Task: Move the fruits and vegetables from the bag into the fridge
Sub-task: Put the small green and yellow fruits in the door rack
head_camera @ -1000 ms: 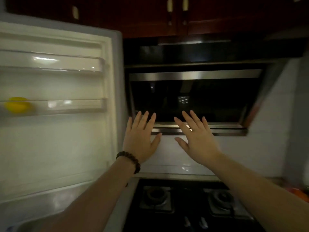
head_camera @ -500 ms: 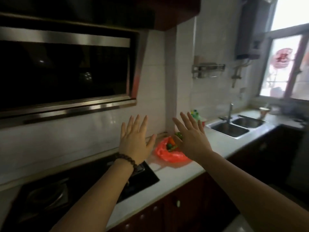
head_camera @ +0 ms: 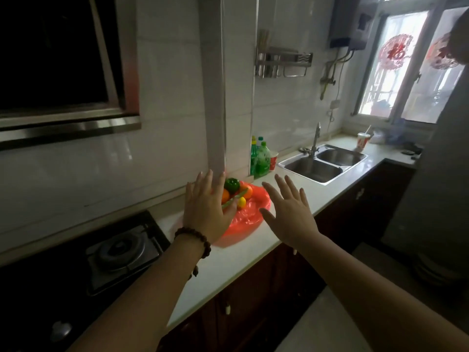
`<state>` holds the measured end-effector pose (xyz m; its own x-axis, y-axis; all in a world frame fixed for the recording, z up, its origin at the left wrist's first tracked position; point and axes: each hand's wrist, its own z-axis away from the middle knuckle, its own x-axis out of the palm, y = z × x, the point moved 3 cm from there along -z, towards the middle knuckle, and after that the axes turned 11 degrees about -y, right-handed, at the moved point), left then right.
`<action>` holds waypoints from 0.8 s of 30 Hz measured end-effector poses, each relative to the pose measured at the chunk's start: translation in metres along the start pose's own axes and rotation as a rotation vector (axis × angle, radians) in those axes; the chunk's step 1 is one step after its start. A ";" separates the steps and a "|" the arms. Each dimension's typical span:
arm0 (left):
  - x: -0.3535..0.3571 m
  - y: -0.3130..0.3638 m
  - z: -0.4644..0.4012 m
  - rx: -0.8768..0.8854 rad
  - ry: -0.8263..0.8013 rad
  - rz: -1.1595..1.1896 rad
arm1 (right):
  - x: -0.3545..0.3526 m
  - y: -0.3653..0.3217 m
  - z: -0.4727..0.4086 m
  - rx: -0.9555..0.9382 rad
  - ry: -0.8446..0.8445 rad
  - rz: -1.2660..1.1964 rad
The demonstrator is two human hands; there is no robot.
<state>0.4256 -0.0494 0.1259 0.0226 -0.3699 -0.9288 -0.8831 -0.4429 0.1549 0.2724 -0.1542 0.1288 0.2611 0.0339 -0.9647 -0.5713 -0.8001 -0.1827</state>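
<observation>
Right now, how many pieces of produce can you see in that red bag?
4: a green pepper at the back, an orange to its right, another orange beside the left hand, a lemon in front. More may be hidden behind that hand.

White tabletop (head_camera: pixel 228 265) mid-frame: red bag (head_camera: pixel 250 214) of produce centre, green bottles (head_camera: pixel 260 160) and red cup (head_camera: pixel 274 160) behind, paper cup (head_camera: pixel 363 143) upper right.

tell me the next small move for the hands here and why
Probably lower one hand into the red bag and take a piece of produce, perhaps the green pepper on top. Both the left hand and right hand are open, hold nothing and hover by the bag, which lies open on the counter with fruit showing.
</observation>
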 end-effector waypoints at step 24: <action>0.264 -0.112 -0.227 -0.277 -0.287 0.078 | 0.241 0.147 -0.305 -0.091 -0.418 -0.221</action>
<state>0.6369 -0.2825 -0.0605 -0.2059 -0.1849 -0.9610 -0.7164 -0.6404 0.2767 0.4891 -0.4464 -0.0728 0.0228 0.4317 -0.9017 -0.4618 -0.7954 -0.3925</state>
